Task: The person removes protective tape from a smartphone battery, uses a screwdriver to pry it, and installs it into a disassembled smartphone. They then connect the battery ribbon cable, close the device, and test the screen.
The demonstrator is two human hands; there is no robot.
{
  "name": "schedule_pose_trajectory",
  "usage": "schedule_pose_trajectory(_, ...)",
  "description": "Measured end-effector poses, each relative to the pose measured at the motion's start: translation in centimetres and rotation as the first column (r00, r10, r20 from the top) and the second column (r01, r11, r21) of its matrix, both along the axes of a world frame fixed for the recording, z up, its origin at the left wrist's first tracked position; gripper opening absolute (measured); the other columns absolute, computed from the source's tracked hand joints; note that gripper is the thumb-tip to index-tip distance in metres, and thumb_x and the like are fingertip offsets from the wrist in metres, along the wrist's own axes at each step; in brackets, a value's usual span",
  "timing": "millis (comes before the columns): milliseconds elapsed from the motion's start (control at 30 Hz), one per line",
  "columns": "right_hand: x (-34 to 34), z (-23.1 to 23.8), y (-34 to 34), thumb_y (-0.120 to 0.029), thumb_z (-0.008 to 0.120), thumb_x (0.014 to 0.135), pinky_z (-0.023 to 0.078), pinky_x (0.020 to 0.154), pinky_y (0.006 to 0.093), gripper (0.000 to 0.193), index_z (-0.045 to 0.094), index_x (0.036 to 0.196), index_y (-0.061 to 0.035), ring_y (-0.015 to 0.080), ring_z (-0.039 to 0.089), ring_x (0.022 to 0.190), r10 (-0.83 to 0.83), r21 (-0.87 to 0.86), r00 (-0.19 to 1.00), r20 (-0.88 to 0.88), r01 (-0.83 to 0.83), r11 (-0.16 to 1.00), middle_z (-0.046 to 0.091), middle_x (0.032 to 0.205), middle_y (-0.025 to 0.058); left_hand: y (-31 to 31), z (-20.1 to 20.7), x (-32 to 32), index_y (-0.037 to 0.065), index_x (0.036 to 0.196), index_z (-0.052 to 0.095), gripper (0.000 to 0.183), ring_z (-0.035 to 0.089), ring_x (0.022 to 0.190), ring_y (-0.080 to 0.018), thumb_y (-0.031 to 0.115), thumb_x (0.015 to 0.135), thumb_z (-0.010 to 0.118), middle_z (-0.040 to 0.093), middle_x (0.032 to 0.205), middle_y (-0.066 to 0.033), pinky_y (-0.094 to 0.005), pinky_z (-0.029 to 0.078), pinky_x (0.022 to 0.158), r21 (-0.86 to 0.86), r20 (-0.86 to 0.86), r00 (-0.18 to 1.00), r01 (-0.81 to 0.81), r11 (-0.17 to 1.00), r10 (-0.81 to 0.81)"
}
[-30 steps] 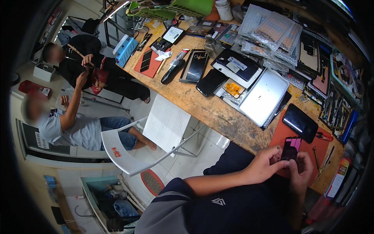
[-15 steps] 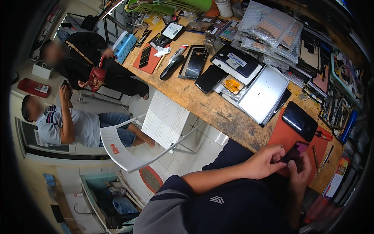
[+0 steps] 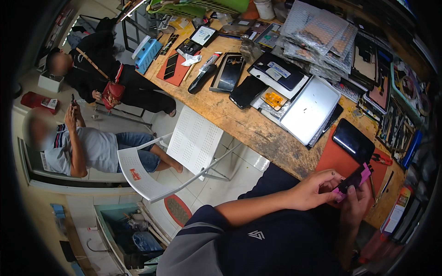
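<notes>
My left hand (image 3: pixel 315 191) is closed on the near end of a flat black piece with pink film strips (image 3: pixel 353 178), its fingers and thumb pinching the edge. My right hand (image 3: pixel 357 202) holds the same piece from the other side, thumb laid on its face. Pink shows at both ends of the piece; its exact kind I cannot make out. Both hands are over the front of a red mat (image 3: pixel 328 149). Just beyond them a phone with a dark glossy face (image 3: pixel 353 140) lies on that mat. Red-handled pliers (image 3: pixel 381 159) rest by the phone's right corner.
A silver tablet-like panel (image 3: pixel 311 110) and a black phone (image 3: pixel 247 92) lie on the wooden bench (image 3: pixel 271 142). Bubble-wrapped packs (image 3: pixel 317 32) are stacked behind. A white folding chair (image 3: pixel 193 135) stands left of the bench. Two people, one standing (image 3: pixel 99 69), one seated (image 3: pixel 96 149), are beyond it.
The black piece has been tilted in my hands, and its pink strips now show at both ends. The standing person's hands have come down to a red bag. The bench things stay put.
</notes>
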State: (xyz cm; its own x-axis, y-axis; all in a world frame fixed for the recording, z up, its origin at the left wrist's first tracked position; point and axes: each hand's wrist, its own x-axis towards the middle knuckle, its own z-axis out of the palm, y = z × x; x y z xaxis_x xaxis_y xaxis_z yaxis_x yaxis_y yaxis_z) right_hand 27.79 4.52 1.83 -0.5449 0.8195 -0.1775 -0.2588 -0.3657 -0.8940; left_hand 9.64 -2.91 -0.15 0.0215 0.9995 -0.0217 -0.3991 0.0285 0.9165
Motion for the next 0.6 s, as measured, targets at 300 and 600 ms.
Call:
schedule_pose_trajectory(300,-3.1,-1.2,0.2,-0.014,0.063,0.109,0.055,0.096,0.0346,0.023,0.065,0.129,-0.0031,0.0137,0.068,0.108,0.063,-0.329,0.971,-0.233,-0.139,0.934,0.071,0.118,0.0056,-0.6,-2.6,-2.8,-0.002,0.12,0.071,0.04,0.075,0.098,-0.0186,-0.002,0.084,0.087,0.076,0.117,-0.0126,-0.0315,0.062,0.081,0.059,0.105,0.981,-0.171,0.984,0.164)
schedule_pose_trajectory(600,-3.2,-1.0,0.7,-0.023,0.067,0.108,0.055,0.087,0.0297,0.025,0.067,0.124,-0.0033,0.0118,0.069,0.101,-0.106,-0.363,0.985,-0.133,0.051,0.93,0.073,0.112,0.0056,0.7,-1.6,-3.7,-0.007,0.132,0.066,0.034,0.072,0.103,-0.0182,0.005,0.101,0.073,0.075,0.116,-0.0146,-0.0324,0.057,0.095,-0.08,-0.196,0.968,-0.174,0.981,0.156)
